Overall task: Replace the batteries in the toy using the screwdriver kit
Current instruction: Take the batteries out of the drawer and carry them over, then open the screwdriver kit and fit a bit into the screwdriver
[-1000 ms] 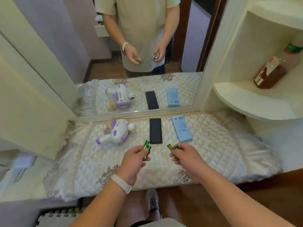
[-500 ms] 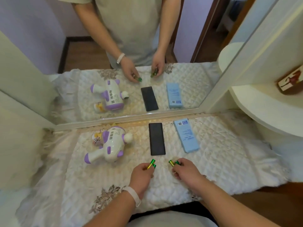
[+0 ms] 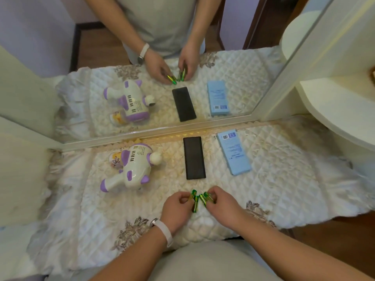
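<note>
A white and purple toy (image 3: 133,168) lies on its side on the quilted cloth (image 3: 274,179), left of centre. A black flat case (image 3: 194,158) lies in the middle and a light blue box (image 3: 233,152) to its right. My left hand (image 3: 176,209) pinches green batteries (image 3: 194,200) low over the cloth near the front edge. My right hand (image 3: 222,203) pinches more green batteries (image 3: 205,197) right beside them, fingertips almost meeting.
A mirror (image 3: 60,57) stands along the back of the table and reflects the toy, the case, the box and a person's hands. A white curved shelf (image 3: 334,106) juts out at the right. The cloth's front edge hangs over the table.
Both hands have come down toward the cloth and moved closer together, with the batteries now side by side. The view has tilted further downward.
</note>
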A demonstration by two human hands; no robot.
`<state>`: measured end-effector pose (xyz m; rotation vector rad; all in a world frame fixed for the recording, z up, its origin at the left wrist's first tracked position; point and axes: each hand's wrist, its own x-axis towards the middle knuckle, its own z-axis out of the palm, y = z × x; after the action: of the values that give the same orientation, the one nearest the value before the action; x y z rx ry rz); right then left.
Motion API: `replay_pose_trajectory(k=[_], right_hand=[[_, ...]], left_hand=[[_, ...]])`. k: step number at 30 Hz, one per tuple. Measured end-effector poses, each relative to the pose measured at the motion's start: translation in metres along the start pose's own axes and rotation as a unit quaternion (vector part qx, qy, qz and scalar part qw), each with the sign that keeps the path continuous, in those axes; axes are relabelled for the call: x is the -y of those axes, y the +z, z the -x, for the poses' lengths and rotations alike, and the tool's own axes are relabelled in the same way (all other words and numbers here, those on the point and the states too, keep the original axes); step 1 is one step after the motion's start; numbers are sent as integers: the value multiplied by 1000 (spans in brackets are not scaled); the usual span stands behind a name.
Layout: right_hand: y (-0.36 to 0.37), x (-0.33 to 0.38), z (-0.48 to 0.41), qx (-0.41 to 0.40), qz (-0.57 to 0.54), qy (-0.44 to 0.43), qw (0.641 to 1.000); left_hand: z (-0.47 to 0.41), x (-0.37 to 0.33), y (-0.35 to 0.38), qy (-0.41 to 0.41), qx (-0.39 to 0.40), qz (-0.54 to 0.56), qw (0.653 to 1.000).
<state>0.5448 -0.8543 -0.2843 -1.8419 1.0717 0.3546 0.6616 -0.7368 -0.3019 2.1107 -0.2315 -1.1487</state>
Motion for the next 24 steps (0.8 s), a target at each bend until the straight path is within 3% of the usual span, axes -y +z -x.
replay_pose_trajectory(k=[8,16,21,24], right_hand=[[-16,-5,-4,12,30,-21,999],[-34,25,-37,-14,-23,-11,1000],[-36,50,-61,-6,-100,33,994],[-36,53,-69,-2,-119,43,992]], left_hand=[[-4,1,-18,44,19,-107,993],[-27,-40,-24,55,-33,-28,998],[-50,-73,-15,2,-16,60,998],[-60,-77,-9,-15,-22,48,999]])
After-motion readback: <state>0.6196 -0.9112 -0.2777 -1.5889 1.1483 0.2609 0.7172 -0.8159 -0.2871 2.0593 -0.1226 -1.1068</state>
